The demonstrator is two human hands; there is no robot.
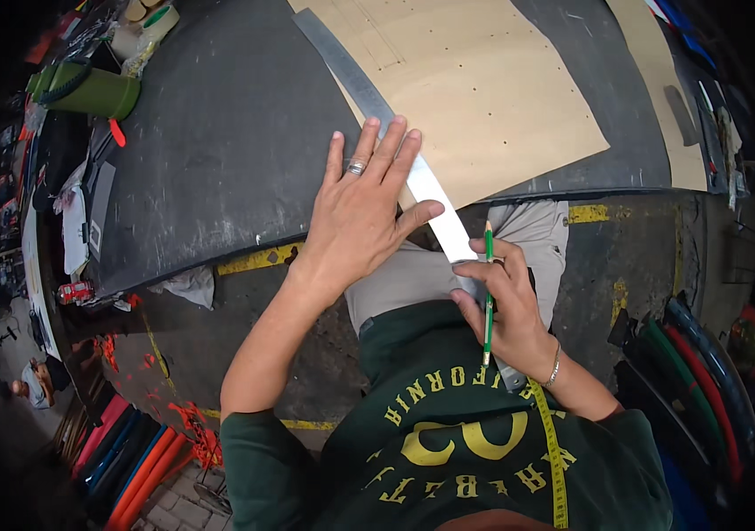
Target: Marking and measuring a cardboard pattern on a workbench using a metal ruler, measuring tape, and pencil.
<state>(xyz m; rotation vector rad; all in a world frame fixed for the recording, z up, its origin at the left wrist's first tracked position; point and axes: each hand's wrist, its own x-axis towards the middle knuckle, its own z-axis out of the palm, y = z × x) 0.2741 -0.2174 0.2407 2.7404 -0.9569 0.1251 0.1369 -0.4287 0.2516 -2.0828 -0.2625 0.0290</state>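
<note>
A long metal ruler lies slantwise along the left edge of a brown paper sheet that has small dots and faint lines on it. My left hand rests flat on the ruler with fingers spread, a ring on one of them. The ruler's near end sticks out past the table edge, over my lap. There my right hand grips the ruler between thumb and fingers. The same hand holds a green pencil, its sharpened tip pointing away from me.
The dark table has a scuffed top and a curved-looking front edge. A green canister and tape rolls sit far left. Another brown paper strip lies right. Fabric rolls stand low right. A yellow measuring tape hangs over my shirt.
</note>
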